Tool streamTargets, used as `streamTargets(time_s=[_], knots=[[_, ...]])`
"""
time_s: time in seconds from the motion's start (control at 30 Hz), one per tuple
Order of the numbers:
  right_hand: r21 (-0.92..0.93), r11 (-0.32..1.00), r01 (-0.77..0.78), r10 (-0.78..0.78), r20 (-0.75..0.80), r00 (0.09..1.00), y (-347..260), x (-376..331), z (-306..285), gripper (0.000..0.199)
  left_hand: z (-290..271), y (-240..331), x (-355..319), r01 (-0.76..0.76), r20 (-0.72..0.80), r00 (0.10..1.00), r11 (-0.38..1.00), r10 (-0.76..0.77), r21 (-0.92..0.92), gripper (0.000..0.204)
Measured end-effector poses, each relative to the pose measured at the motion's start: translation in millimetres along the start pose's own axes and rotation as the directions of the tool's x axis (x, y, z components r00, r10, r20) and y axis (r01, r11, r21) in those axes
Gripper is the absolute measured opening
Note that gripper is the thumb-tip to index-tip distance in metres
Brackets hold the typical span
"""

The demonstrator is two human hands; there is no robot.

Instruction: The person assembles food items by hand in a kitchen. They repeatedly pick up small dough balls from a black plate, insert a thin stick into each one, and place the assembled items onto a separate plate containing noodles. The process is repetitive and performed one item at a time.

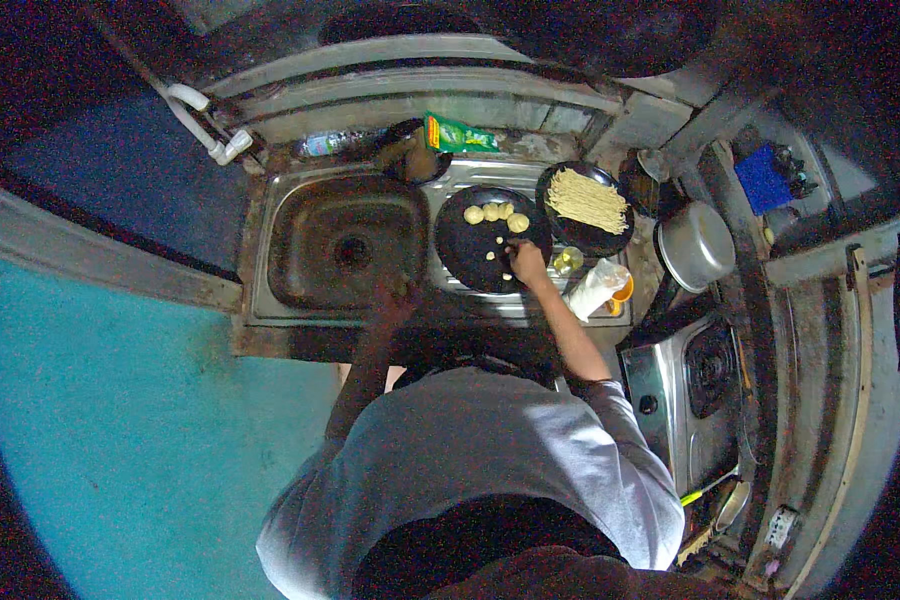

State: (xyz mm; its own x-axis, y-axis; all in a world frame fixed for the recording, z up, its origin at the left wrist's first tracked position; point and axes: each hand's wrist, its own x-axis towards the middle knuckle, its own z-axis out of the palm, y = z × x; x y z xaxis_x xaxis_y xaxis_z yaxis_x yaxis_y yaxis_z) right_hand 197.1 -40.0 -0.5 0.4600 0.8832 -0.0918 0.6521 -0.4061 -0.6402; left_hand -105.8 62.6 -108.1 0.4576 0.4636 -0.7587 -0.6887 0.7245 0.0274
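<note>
A round black plate lies on the steel drainboard, right of the sink basin. Several pale dough balls sit along its far side, with small dough bits near its middle. My right hand reaches over the plate's right part, fingers drawn together and pointing down at the surface; whatever is between them is hidden. In shadow at the sink's near right corner is my left hand, its fingers too dark to make out. A second black plate to the right bears a pile of thin pale noodles.
Close to my right hand stand a small glass bowl, a clear bag of white powder and an orange cup. Farther right are a metal pot and a stove. Behind the sink lie a bottle and green packet.
</note>
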Motion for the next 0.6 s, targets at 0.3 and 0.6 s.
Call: streamTargets(time_s=[0.3,0.6], knots=[[-0.17,0.92,0.353,-0.343,0.085,0.935,13.1,-9.6,36.7,0.021,-93.1,7.1,72.4,0.503,0.522,0.806,0.788,-0.279,-0.356,0.044],[-0.108,0.993,0.051,-0.052,-0.013,0.999,15.1,-40.0,4.6,0.033,-55.4,-2.2,36.8,-0.081,0.462,0.885,0.961,-0.053,0.265,0.035]])
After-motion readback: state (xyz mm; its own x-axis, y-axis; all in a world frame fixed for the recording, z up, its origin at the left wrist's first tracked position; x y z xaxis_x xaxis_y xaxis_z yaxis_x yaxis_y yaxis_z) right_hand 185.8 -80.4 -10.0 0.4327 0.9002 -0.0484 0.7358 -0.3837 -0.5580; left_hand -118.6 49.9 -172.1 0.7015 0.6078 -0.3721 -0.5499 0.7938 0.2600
